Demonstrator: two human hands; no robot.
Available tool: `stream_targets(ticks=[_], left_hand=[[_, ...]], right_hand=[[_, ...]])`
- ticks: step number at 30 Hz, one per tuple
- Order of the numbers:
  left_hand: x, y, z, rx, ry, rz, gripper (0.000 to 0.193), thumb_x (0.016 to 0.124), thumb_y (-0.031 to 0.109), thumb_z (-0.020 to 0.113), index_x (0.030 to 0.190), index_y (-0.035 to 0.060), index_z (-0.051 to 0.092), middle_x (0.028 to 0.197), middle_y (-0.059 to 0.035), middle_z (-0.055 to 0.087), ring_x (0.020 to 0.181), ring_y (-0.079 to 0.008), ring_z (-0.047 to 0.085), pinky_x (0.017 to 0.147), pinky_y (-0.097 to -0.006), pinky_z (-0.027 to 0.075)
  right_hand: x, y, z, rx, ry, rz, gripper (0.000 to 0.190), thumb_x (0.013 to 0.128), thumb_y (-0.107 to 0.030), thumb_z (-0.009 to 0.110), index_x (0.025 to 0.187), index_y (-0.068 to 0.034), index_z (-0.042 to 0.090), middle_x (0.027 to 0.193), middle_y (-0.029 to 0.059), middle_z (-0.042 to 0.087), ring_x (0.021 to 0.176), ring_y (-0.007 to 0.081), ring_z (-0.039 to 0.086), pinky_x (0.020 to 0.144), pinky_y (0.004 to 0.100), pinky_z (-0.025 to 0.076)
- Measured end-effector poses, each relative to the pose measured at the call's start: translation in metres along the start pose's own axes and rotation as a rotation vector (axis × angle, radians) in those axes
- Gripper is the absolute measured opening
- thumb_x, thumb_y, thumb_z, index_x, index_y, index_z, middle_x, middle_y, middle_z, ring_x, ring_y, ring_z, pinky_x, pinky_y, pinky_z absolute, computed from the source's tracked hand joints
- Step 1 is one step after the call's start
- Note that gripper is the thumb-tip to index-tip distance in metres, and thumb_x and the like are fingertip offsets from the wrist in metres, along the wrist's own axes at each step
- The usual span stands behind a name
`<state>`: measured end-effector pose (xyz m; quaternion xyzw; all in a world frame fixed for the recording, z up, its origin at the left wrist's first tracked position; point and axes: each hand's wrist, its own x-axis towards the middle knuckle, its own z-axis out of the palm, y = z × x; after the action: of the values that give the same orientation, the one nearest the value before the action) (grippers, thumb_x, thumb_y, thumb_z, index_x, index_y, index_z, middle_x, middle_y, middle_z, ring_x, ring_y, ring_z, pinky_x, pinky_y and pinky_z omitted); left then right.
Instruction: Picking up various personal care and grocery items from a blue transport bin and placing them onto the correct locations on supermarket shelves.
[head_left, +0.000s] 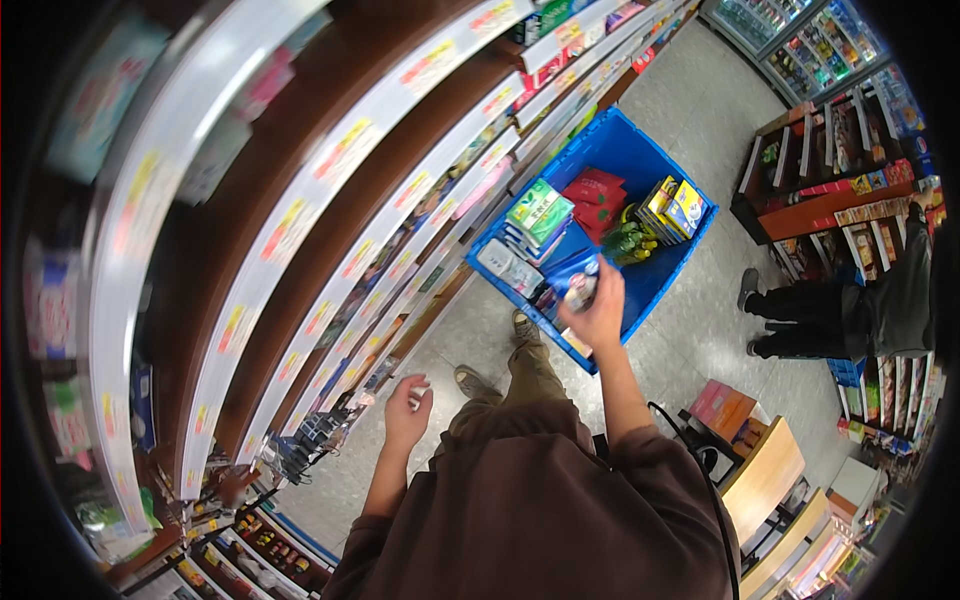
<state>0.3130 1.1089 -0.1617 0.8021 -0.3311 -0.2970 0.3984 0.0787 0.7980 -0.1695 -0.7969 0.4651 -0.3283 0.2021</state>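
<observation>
My right hand (600, 304) grips a blue plastic packet (574, 271) with a picture on its front, over the near end of a blue plastic crate (645, 154). Inside the crate, green tissue packs (538, 210) are stacked at the left, beside a whitish pack (508, 262). Red packets (596, 199) lie farther in. Toward the right wall are green bottles (628, 241) with yellow caps and several yellow boxes (667, 208). My left hand (407, 412) hangs low beside the shelving, fingers curled but apart, with nothing evident in it.
Tall store shelves (300, 217) with price strips run along my left. A person in dark clothes (840, 315) stands at the right by a snack rack (825, 157). Glass-door coolers (817, 45) stand at the far end. A wooden counter (765, 480) is at the lower right.
</observation>
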Motion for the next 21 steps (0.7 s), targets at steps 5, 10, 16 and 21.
stream_targets(ticks=[5, 10, 16, 21], left_hand=[[-0.019, -0.013, 0.024, 0.107, -0.164, -0.219, 0.026, 0.088, 0.007, 0.068, 0.114, 0.0068, 0.064, 0.099, -0.0043, 0.072, 0.076, -0.0117, 0.065, 0.065, -0.0257, 0.049], [-0.026, -0.016, 0.005, -0.065, 0.116, -0.357, 0.019, 0.093, -0.001, 0.061, 0.111, 0.0060, 0.064, 0.099, -0.0023, 0.071, 0.082, -0.0088, 0.063, 0.069, -0.0228, 0.050], [-0.020, 0.009, -0.044, -0.002, 0.639, -0.315, 0.032, 0.094, -0.005, 0.054, 0.125, 0.0003, 0.052, 0.116, -0.0103, 0.062, 0.104, -0.0167, 0.061, 0.090, -0.0306, 0.051], [0.008, 0.018, -0.075, 0.025, 0.827, -0.058, 0.065, 0.085, -0.014, 0.052, 0.146, 0.0006, 0.034, 0.146, -0.0165, 0.045, 0.136, -0.0316, 0.045, 0.117, -0.0427, 0.031]], right_hand=[[0.027, 0.155, 0.055, -0.260, -0.268, 0.306, 0.098, 0.057, -0.020, 0.085, 0.143, -0.005, 0.041, 0.126, 0.0166, 0.056, 0.119, 0.0349, 0.052, 0.106, 0.0465, 0.040], [0.019, 0.229, 0.120, -0.542, -0.803, 0.430, 0.099, 0.068, -0.025, 0.086, 0.150, -0.009, 0.032, 0.138, 0.0098, 0.049, 0.132, 0.0293, 0.047, 0.113, 0.0531, 0.035], [-0.008, 0.278, 0.146, -0.575, -0.940, 0.493, 0.104, 0.072, -0.029, 0.083, 0.154, -0.010, 0.021, 0.147, 0.0114, 0.043, 0.139, 0.0319, 0.040, 0.114, 0.0584, 0.031], [-0.004, 0.278, 0.136, -0.690, -0.973, 0.446, 0.094, 0.086, -0.037, 0.071, 0.157, -0.007, 0.017, 0.157, 0.0155, 0.033, 0.145, 0.0315, 0.032, 0.116, 0.0585, 0.027]])
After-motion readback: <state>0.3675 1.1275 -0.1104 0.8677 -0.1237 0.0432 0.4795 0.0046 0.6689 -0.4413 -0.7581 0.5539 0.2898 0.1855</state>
